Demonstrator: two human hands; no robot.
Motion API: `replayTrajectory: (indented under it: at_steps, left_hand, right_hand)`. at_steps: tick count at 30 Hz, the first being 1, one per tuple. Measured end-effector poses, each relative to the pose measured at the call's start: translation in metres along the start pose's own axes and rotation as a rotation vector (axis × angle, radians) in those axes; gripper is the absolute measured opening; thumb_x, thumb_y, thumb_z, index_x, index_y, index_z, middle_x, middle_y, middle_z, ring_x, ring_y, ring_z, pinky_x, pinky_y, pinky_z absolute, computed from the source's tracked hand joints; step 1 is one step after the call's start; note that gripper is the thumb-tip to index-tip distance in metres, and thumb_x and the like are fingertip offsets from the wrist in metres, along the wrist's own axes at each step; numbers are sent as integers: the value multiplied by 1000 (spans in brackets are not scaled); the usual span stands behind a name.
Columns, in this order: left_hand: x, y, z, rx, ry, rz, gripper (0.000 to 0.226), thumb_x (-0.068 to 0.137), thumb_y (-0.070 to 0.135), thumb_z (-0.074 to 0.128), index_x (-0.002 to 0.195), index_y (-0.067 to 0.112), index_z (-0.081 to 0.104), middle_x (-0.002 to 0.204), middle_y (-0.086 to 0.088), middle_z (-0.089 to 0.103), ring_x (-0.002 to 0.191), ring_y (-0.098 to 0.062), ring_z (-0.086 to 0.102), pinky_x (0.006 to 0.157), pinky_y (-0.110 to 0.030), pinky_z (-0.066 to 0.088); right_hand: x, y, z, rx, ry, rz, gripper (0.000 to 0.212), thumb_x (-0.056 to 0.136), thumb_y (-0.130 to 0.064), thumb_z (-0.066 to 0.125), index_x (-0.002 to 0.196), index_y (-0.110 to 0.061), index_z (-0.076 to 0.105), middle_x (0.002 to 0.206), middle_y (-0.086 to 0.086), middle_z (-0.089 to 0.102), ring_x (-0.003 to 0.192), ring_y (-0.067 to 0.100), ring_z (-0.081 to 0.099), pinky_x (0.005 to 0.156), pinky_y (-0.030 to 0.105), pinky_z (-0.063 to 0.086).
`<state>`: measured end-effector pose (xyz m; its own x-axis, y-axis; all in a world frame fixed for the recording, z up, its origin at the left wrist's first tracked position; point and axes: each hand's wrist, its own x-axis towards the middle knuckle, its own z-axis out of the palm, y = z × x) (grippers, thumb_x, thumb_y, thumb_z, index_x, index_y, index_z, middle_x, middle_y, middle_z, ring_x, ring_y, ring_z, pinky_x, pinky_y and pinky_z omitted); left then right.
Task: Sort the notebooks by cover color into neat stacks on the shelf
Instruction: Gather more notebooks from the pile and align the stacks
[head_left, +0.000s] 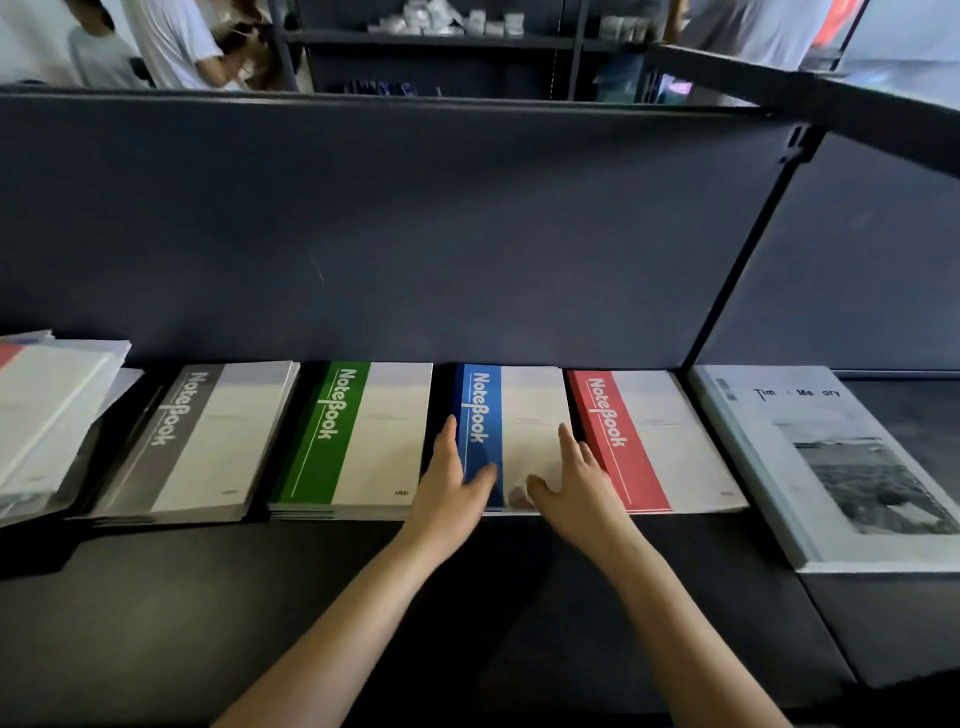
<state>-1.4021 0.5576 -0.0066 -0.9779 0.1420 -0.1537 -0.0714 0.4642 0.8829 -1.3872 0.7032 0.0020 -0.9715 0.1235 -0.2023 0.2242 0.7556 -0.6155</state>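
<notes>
Your left hand: it lies in the lower middle of the frame, fingers straight and together along the left edge of the blue notebook stack, thumb spread onto the blue band. It clamps nothing.
Your right hand: fingers straight, laid along the right edge of the same stack, thumb spread onto the white part of the cover. It also grips nothing.
Blue notebook stack: flat on the dark shelf, centre of the frame, between your two hands, its far end against the grey back panel.
Green notebook stack: just left of the blue one, several covers deep, edges fairly even.
Grey notebook stack: left of the green, slightly fanned at its near edge.
Red notebook stack: just right of the blue, close to your right fingers.
Loose pile: far left of the frame, white covers askew, one red corner showing.
Large book: right of the frame, beyond the upright post, a pale cover with a grey photograph.
Background: people in white shirts, blurred, upper left of the frame.
</notes>
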Motion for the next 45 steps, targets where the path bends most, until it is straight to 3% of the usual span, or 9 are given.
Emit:
replayTrajectory:
  at_steps: [7, 12, 16, 19, 22, 25, 30, 39, 45]
  left_hand:
    - [6, -12, 12, 91, 48, 40, 81, 93, 31, 60, 153, 29, 5, 160, 1, 11, 145, -19, 21, 114, -40, 32]
    - [11, -9, 13, 84, 57, 22, 85, 92, 37, 60, 153, 27, 2, 159, -2, 14, 143, -22, 26, 111, -43, 36]
    - [9, 11, 21, 234, 186, 90, 82, 94, 44, 53, 153, 23, 1, 161, -9, 6, 147, -27, 17, 115, -42, 29]
    - [0, 33, 36, 109, 140, 320, 75, 95, 34, 56, 152, 28, 8, 160, 6, 10, 146, -6, 14, 113, -21, 20]
    - [-15, 56, 56, -128, -288, 358, 62, 97, 42, 48, 146, 40, 10, 146, 24, 26, 117, 31, 28, 94, 3, 25]
    - [-19, 61, 91, -89, -452, 245, 70, 93, 57, 32, 152, 33, 3, 158, 13, 12, 139, 2, 22, 107, -15, 18]
    - [-11, 60, 121, -250, -249, 52, 75, 92, 66, 28, 153, 30, 7, 162, -2, 4, 149, -18, 5, 120, -44, 12]
    - [-1, 76, 122, -140, -304, 8, 58, 101, 49, 26, 153, 27, 12, 162, -5, 3, 148, -27, 5, 119, -44, 12]
    - [0, 74, 112, -164, -252, 82, 70, 96, 58, 30, 153, 29, 2, 162, 0, 8, 147, -23, 17, 117, -43, 23]
  right_hand:
    - [4, 0, 3, -52, 42, -51, 78, 94, -34, 54, 153, -16, 7, 153, 6, 25, 127, 26, 45, 89, 26, 40]
    - [4, 8, -2, 15, 29, -56, 79, 93, -35, 56, 154, -22, 7, 157, 4, 21, 135, 24, 37, 98, 26, 36]
    - [-3, 16, -13, 113, 125, -86, 78, 93, -26, 57, 154, -20, 8, 147, 5, 41, 126, 24, 47, 90, 24, 38]
    - [-13, 30, -31, 131, 293, -91, 71, 94, -21, 56, 152, -20, 16, 146, 6, 42, 123, 28, 50, 91, 28, 42]
    - [-17, 56, -53, 98, 383, -6, 66, 95, -22, 55, 151, -15, 20, 152, 9, 33, 131, 29, 42, 101, 33, 36]
    - [-16, 87, -67, 42, 347, 146, 67, 96, -25, 53, 151, -9, 17, 154, 14, 27, 137, 31, 34, 107, 37, 32]
    - [-21, 108, -68, -34, 279, 241, 65, 97, -26, 51, 150, -6, 20, 155, 11, 29, 139, 26, 32, 105, 26, 23]
    - [-15, 108, -68, 12, 299, 264, 75, 91, -39, 59, 150, -9, 23, 153, 10, 31, 140, 25, 29, 108, 29, 26]
    - [-22, 96, -76, -2, 351, 195, 77, 95, -34, 55, 153, -12, 9, 155, 13, 26, 139, 30, 31, 108, 34, 30]
